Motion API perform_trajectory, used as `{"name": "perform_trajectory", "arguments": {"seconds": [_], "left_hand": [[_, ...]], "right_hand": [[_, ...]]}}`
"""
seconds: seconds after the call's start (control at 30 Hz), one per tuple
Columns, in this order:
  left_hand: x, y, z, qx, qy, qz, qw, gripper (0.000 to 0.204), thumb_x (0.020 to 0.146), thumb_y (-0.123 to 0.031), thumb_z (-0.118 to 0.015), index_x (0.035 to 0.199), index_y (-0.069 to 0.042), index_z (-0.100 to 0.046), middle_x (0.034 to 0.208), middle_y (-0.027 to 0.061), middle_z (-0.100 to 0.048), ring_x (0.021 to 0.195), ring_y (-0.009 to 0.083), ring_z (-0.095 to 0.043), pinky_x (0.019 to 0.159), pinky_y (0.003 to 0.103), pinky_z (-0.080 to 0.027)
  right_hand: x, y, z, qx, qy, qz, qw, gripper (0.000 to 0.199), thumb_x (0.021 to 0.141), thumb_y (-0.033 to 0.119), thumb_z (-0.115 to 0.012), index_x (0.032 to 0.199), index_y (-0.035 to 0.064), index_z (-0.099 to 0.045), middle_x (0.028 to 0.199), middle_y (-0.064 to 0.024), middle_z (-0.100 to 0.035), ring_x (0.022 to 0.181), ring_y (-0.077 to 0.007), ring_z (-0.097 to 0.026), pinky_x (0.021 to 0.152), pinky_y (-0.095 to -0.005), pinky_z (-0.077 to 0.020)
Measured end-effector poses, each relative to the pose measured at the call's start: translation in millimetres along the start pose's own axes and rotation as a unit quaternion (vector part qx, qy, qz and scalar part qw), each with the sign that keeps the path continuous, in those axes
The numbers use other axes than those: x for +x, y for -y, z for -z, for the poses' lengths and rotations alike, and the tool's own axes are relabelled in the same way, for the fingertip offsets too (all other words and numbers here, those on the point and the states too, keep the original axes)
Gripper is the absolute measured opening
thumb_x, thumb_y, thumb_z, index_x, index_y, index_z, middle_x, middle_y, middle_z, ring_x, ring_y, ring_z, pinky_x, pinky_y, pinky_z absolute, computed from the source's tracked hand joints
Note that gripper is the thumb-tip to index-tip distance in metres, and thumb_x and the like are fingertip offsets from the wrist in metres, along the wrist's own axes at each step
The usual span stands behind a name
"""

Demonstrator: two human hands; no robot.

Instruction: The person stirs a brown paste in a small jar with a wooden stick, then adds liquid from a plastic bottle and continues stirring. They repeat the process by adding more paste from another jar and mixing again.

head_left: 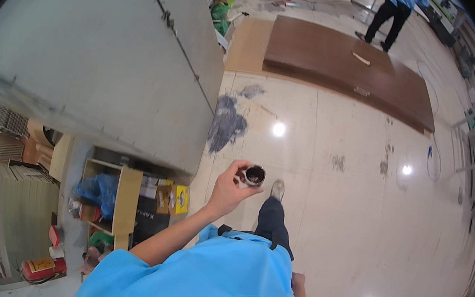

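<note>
In my left hand (227,191) is a small round cup (244,181) with a pale rim and dark brown or black contents, its opening facing up. The fingers and thumb wrap round its side, out in front of my waist. My right hand (297,282) hangs low by my right side, partly covered by my blue shirt; its fingers cannot be made out. One of my shoes (278,189) shows on the pale tiled floor (348,225), just right of the cup.
A big grey metal cabinet (99,50) stands at the left. Below it are a shelf box (128,200), a yellow box (182,199) and a red fire extinguisher (42,269). Ahead lies a long brown board (323,57), with a person (393,12) beyond it. A cable (435,170) trails at right.
</note>
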State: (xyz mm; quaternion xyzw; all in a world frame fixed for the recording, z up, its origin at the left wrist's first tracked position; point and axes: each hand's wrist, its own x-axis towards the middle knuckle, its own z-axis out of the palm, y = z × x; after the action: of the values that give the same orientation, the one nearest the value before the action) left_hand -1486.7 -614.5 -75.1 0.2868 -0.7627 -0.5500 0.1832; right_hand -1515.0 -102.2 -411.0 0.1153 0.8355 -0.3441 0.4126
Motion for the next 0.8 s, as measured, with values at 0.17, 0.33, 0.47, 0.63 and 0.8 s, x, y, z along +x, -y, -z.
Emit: {"name": "perform_trajectory", "arguments": {"seconds": [0.17, 0.33, 0.47, 0.63, 0.8], "left_hand": [[143, -20, -1, 0.007, -0.028, 0.01, 1.0, 0.059, 0.077, -0.021, -0.096, 0.127, -0.008, -0.066, 0.101, 0.0014, -0.069, 0.074, 0.007, -0.055, 0.063, 0.026, -0.045], [258, -15, 17, -0.018, -0.097, 0.094, 0.991, 0.059, 0.081, -0.008, -0.092, 0.131, -0.009, -0.06, 0.113, -0.0014, -0.071, 0.095, 0.0042, -0.062, 0.069, 0.021, -0.045], [367, 14, 32, -0.1, -0.156, 0.084, 0.979, 0.061, 0.083, -0.002, -0.091, 0.134, -0.005, -0.057, 0.117, 0.0031, -0.071, 0.105, 0.0078, -0.068, 0.079, 0.021, -0.052], [525, 37, 74, -0.127, -0.17, 0.094, 0.973, 0.059, 0.083, 0.0, -0.09, 0.133, -0.004, -0.059, 0.118, 0.004, -0.072, 0.101, 0.0086, -0.069, 0.083, 0.024, -0.055], [682, 18, 136, -0.089, -0.159, 0.078, 0.98, 0.059, 0.081, -0.004, -0.091, 0.132, -0.006, -0.062, 0.119, 0.0023, -0.072, 0.101, 0.0093, -0.067, 0.078, 0.025, -0.053]], "right_hand": [[166, 231, 12, 0.029, 0.027, -0.047, 0.998, 0.02, 0.094, 0.022, -0.068, 0.087, 0.0035, -0.073, 0.076, -0.0158, -0.074, 0.061, -0.0281, -0.071, 0.055, -0.042, -0.0567], [307, 535, 59, 0.047, 0.018, 0.132, 0.99, 0.023, 0.102, 0.025, -0.064, 0.107, 0.0034, -0.07, 0.083, -0.0096, -0.073, 0.067, -0.0178, -0.07, 0.052, -0.0335, -0.0547], [376, 732, 61, 0.09, -0.001, 0.196, 0.977, 0.027, 0.104, 0.027, -0.065, 0.112, 0.0011, -0.07, 0.084, -0.0094, -0.073, 0.066, -0.0166, -0.069, 0.055, -0.0314, -0.0545], [419, 835, 10, 0.119, -0.007, 0.131, 0.984, 0.025, 0.105, 0.027, -0.064, 0.113, 0.0047, -0.071, 0.084, -0.008, -0.073, 0.067, -0.0157, -0.068, 0.056, -0.0322, -0.0544], [460, 779, -54, 0.013, 0.111, 0.066, 0.992, 0.027, 0.102, 0.03, -0.067, 0.102, 0.004, -0.073, 0.084, -0.0092, -0.074, 0.067, -0.0194, -0.07, 0.056, -0.0346, -0.0548]]}}
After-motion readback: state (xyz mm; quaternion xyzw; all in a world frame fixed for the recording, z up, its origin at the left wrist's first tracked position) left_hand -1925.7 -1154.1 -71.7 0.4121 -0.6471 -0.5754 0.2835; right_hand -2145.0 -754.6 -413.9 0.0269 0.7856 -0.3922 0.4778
